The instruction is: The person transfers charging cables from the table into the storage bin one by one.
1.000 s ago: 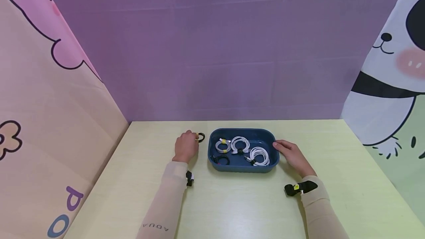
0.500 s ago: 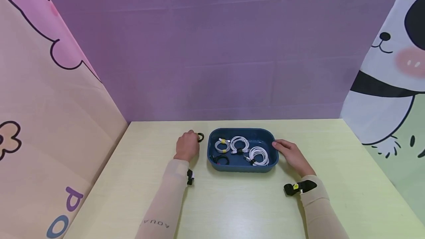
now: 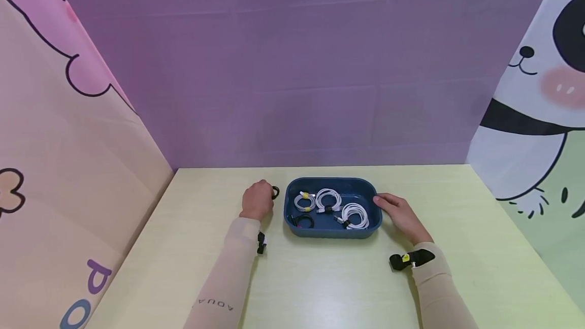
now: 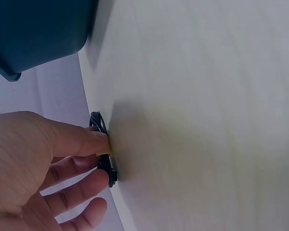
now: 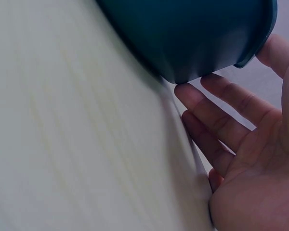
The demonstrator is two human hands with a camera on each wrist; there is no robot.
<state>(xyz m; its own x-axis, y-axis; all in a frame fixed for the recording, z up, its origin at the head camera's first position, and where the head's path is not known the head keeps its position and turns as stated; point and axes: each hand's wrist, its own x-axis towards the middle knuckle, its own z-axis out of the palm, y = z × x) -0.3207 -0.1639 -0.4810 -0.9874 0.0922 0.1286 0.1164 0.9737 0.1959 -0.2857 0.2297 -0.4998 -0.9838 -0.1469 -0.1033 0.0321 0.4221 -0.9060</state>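
Note:
My left hand [image 3: 258,200] pinches a small coiled black cable [image 3: 275,192] between thumb and fingers, left of a dark blue plastic tray [image 3: 332,233]. In the left wrist view, that black cable [image 4: 106,174] stands on edge at the tabletop, with a yellow tie [image 4: 104,153] under the thumb. My right hand [image 3: 402,215] holds the tray's right end. In the right wrist view, the thumb reaches over the rim of the tray [image 5: 202,43], and fingertips touch its lower outer wall. Inside the tray lie several coiled cables: white ones [image 3: 355,216] and a black one [image 3: 303,221].
The pale wood table [image 3: 311,283] ends at a purple cloth backdrop [image 3: 292,75]. Printed cloths with cartoon figures hang at the left [image 3: 82,176] and right [image 3: 525,116]. A black wrist camera [image 3: 262,243] is strapped to the left sleeve, another [image 3: 404,261] to the right.
My left hand shifts very slightly right, and less of the black cable shows beside its fingers. The right hand stays at the tray's end. The head view drifts slightly.

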